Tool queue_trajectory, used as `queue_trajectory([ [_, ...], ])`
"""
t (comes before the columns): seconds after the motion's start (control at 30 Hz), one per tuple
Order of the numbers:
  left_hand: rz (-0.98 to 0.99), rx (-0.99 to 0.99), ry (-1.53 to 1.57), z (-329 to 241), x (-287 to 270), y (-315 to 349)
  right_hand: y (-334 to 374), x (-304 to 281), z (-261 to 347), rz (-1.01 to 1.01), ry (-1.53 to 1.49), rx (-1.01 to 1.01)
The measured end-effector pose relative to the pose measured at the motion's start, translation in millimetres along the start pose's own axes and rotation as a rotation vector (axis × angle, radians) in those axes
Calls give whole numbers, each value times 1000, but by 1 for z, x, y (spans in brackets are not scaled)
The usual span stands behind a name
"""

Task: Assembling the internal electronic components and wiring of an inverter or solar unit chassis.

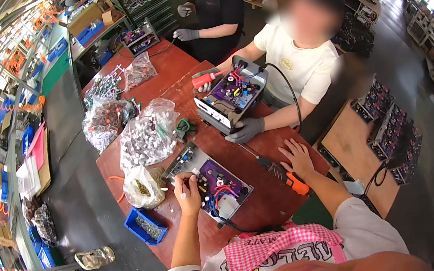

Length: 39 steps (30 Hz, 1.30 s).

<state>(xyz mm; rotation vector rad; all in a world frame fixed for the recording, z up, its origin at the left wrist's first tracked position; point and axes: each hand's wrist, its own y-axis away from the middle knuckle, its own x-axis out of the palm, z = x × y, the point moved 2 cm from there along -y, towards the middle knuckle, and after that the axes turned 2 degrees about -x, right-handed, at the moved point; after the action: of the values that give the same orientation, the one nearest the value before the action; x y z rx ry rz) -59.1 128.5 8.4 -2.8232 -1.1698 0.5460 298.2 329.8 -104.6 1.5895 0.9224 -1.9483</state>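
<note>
In front of me on the red table lies an open metal chassis (244,192) with a purple circuit board (213,177), red and blue wires and a black cable at its near end. Over its left edge is my left hand (187,194), fingers pinched; a small white part (195,171) shows at the fingertips, its kind too small to tell. My right hand (297,159) rests on the tabletop with fingers spread, holding nothing. Just below it lies an orange and black power screwdriver (294,184), its long bit pointing away from me.
A blue bin of small screws (146,226), a bag of brassy parts (144,188) and a bag of white parts (148,132) stand left of the chassis. Across the table, a gloved person holds another open unit (233,96) and a red screwdriver (208,78). Finished-looking boards (395,130) sit right.
</note>
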Motion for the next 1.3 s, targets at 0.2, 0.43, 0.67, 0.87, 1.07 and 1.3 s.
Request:
queue_trajectory([
  [0.2,-15,160,-4,-13,2,6,11,-2,2,1,-12,17],
  [0.43,74,38,139,4,-16,-8,4,-3,3,-57,-22,-50],
  [0.67,127,-46,87,-36,-13,-19,-6,1,-5,-70,18,-30],
  [0.87,220,165,-315,-64,-21,-12,1,3,-2,-34,4,-14],
  [1.07,332,413,-450,-59,-25,-12,3,0,-1,-49,1,-11],
  [1.3,335,433,-522,-65,-16,-17,1,0,-2,-41,7,-3],
])
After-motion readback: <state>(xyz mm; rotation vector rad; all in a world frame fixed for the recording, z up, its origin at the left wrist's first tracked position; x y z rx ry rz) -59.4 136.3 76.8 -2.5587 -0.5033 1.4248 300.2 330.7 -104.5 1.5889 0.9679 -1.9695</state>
